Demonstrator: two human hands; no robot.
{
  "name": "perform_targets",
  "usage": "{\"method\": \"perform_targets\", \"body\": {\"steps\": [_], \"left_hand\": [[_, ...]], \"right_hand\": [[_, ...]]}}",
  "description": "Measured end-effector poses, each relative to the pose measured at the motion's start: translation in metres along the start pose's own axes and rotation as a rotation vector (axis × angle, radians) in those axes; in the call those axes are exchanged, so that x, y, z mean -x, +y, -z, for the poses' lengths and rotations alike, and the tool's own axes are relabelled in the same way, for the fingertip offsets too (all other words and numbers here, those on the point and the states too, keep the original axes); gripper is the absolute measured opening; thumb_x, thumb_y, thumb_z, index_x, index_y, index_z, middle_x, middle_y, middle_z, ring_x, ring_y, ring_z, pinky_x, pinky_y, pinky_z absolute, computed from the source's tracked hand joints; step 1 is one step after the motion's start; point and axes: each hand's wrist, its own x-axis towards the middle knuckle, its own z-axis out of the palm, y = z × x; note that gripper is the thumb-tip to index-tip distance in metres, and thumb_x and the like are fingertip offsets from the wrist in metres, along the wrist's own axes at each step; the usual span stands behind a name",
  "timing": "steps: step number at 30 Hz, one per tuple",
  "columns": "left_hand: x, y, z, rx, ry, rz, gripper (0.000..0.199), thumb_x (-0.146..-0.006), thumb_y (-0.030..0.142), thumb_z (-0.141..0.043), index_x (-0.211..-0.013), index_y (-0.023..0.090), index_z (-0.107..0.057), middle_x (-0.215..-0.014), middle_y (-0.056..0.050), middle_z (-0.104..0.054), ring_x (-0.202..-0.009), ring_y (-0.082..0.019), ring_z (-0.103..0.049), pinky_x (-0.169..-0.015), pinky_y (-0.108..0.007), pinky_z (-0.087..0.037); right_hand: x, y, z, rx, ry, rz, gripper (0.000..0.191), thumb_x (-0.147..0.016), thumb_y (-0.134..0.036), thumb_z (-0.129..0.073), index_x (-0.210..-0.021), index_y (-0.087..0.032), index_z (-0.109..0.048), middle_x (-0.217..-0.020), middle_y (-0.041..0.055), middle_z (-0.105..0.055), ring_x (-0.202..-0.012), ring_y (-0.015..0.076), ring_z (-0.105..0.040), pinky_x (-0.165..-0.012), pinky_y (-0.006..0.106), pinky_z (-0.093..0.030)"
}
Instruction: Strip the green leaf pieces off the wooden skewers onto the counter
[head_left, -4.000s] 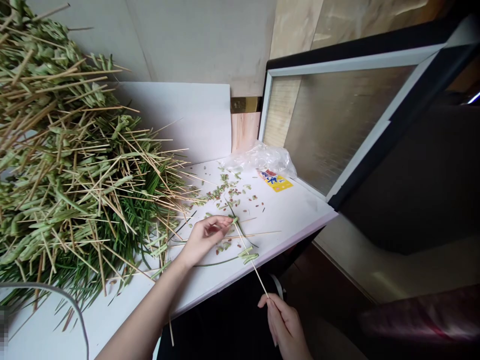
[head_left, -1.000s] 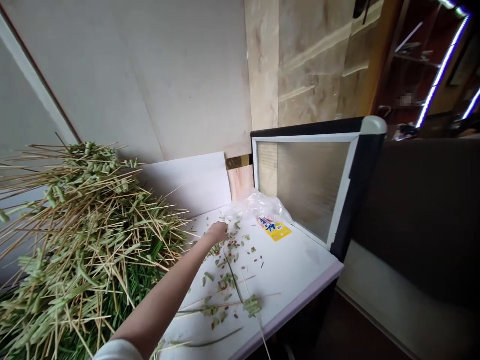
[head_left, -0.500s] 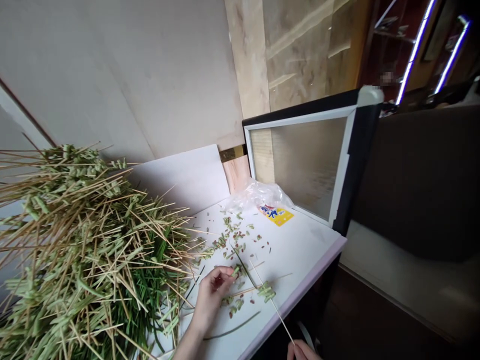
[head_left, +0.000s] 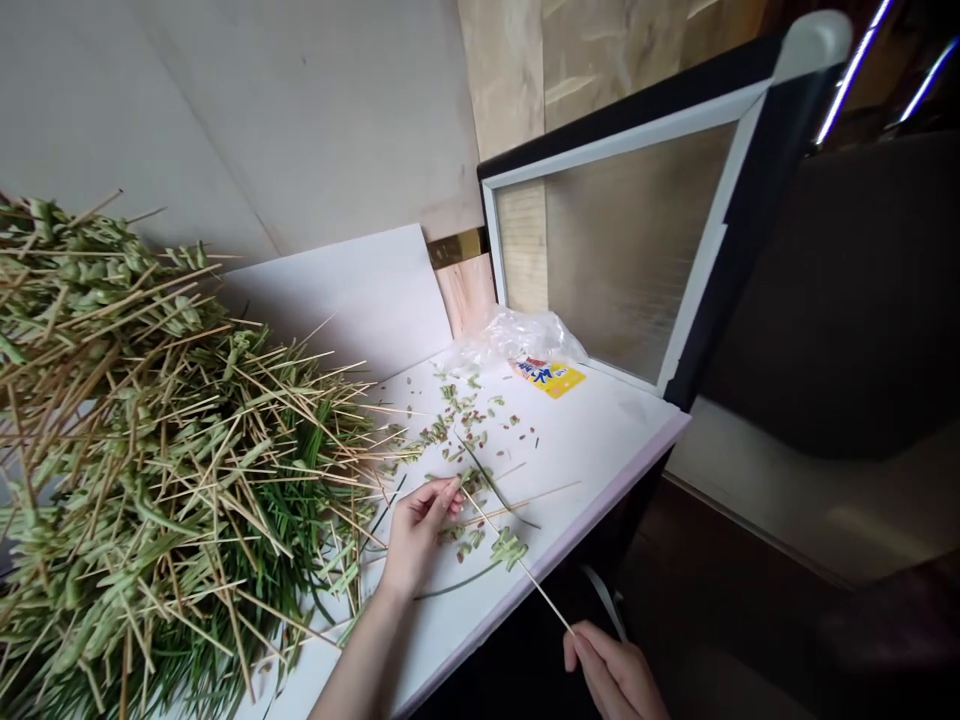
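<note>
Pale green leaves (head_left: 97, 300); tan skewer (head_left: 544, 597); yellow packet (head_left: 562, 381) with blue lettering (head_left: 538, 374).

Soft, even light lies on the white laminate counter (head_left: 600, 450) — faint shadows, dimness beyond it, wide-lens bowing toward the edges.

The heap of skewered green leaves (head_left: 150, 430) runs off the left edge, the right hand (head_left: 611, 670) is cut off at the bottom, and the print on the yellow packet (head_left: 550, 378) and the small reddish bits (head_left: 516, 421) are too small to make out.
</note>
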Motion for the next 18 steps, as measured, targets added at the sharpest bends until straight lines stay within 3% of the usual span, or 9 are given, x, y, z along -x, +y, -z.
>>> {"method": "perform_targets", "body": {"steps": [18], "left_hand": [[0.0001, 0.0016, -0.0029, 0.003, 0.003, 0.041, 0.039, -0.073, 0.052, -0.08, -0.083, 0.015, -0.077, -0.074, -0.003, -0.067, -0.065, -0.014, -0.054, -0.064, -0.026, -0.048]], "right_hand": [[0.0023, -0.0096, 0.0012, 0.005, -0.019, -0.022, 0.054, -0.094, -0.07, -0.042, -0.07, -0.024, -0.054, -0.048, -0.011, -0.019, -0.042, 0.0089, -0.017, -0.048, 0.031, -0.007]]}}
